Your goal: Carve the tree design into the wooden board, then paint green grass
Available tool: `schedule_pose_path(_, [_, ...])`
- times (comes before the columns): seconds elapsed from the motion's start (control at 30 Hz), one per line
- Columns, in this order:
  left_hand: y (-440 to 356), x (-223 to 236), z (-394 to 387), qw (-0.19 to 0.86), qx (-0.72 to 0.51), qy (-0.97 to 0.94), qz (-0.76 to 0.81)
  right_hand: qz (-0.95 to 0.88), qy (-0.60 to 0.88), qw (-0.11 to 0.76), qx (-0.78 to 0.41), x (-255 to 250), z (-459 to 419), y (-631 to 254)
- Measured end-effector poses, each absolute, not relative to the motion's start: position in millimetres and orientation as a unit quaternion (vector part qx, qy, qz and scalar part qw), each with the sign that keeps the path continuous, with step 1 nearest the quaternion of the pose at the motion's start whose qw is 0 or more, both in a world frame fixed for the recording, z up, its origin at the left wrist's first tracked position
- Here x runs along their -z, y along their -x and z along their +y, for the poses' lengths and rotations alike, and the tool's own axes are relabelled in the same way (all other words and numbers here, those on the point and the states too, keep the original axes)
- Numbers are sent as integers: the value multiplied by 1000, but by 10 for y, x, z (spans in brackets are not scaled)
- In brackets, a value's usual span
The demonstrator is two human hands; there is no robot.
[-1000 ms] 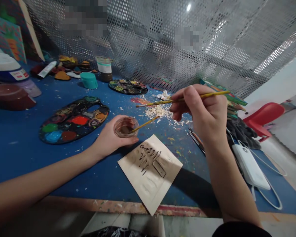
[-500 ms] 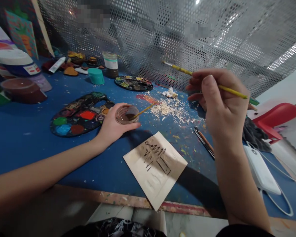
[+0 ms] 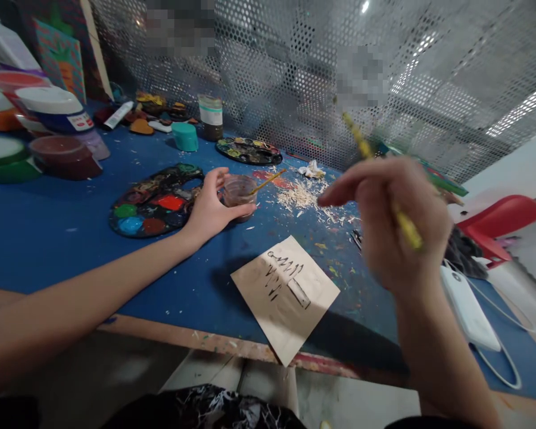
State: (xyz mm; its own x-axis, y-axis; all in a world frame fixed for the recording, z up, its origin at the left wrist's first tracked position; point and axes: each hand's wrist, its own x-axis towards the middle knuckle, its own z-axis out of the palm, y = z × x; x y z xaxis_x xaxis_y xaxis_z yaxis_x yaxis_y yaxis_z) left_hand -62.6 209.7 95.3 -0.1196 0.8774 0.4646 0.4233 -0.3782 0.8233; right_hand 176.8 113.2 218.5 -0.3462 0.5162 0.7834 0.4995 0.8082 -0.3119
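My left hand (image 3: 212, 205) curls round the side of a small clear plastic cup (image 3: 241, 186) of brownish liquid, which stands upright on the table. A thin yellow-handled paintbrush (image 3: 270, 180) leans out of the cup to the right. Raised above the table, my right hand (image 3: 397, 220) grips another yellow paintbrush (image 3: 360, 137), its tip pointing up and away; both are smeared by motion. Between my hands lies a square wooden board (image 3: 286, 333) with black zigzag marks and a small rectangle drawn on it. One corner reaches over the table's front edge.
A paint palette (image 3: 125, 225) lies left of the cup, a second palette (image 3: 250, 152) behind it. Paint tubs (image 3: 67, 158) crowd the left. Wood shavings (image 3: 299, 196) lie beyond the board. A white power bank (image 3: 469, 310) with a cable sits right, near a red chair (image 3: 500, 226).
My left hand has lowered the cup from a tilt to upright on the table, its grip looser. My right hand has turned, bringing the brush to a steeper angle. The view has shifted slightly.
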Motion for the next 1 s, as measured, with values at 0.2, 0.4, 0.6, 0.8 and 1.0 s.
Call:
schedule_pose_path(0.2, [888,-1546,1347,243,-547,-650,468,-952,246,117,-138,-1643,826,-2079])
schedule_pose_path(0.4, [1134,-1222,599,15,-376,-794,477,-872,433,45,-222,-1120,656,-2092])
schedule_pose_path(0.6, [848,-728,336,-74,-278,-871,399,-753,613,193,-141,-713,488,-1521])
schedule_pose_path(0.8, [619,-665,221,-160,-260,-871,386,-632,623,397,-235,-720,254,-1367])
schedule_pose_path(1.0, [690,-632,240,-149,-256,-875,384,-472,504,683,-237,-740,182,-2108])
